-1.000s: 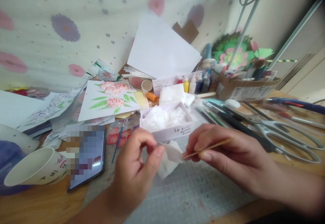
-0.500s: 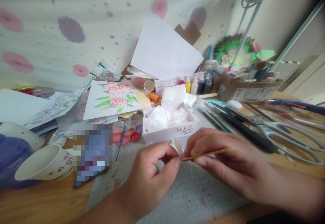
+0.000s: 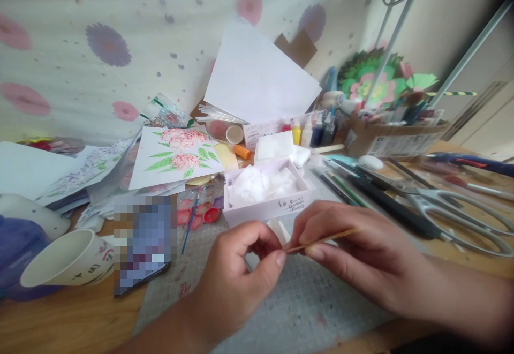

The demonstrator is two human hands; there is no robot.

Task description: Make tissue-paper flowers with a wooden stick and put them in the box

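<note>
Over the grey cutting mat (image 3: pixel 257 322) my two hands meet, fingertips nearly touching. My right hand (image 3: pixel 353 252) is closed on a thin wooden stick (image 3: pixel 333 237), pinched between thumb and fingers, its tip pointing left. Thumb and forefinger of my left hand (image 3: pixel 244 268) pinch at the stick's tip, beside a small white piece of paper (image 3: pixel 279 231). Whether the left fingers grip the paper, the tip or both is partly hidden. Just behind the hands stands a white box (image 3: pixel 261 215) holding crumpled white tissue (image 3: pixel 257 183).
Large scissors (image 3: pixel 453 215) and pens lie at right. At left are a paper cup (image 3: pixel 60 260), a pixelated phone-like device (image 3: pixel 146 241), a palette of red paint wells (image 3: pixel 201 212) and a thin blue brush (image 3: pixel 190 225). Flower paintings (image 3: pixel 176 156) and paint bottles (image 3: pixel 307 132) sit behind.
The view has shifted slightly. Both hands keep the same pinch, and the stick's rear end has tilted slightly within my right hand.
</note>
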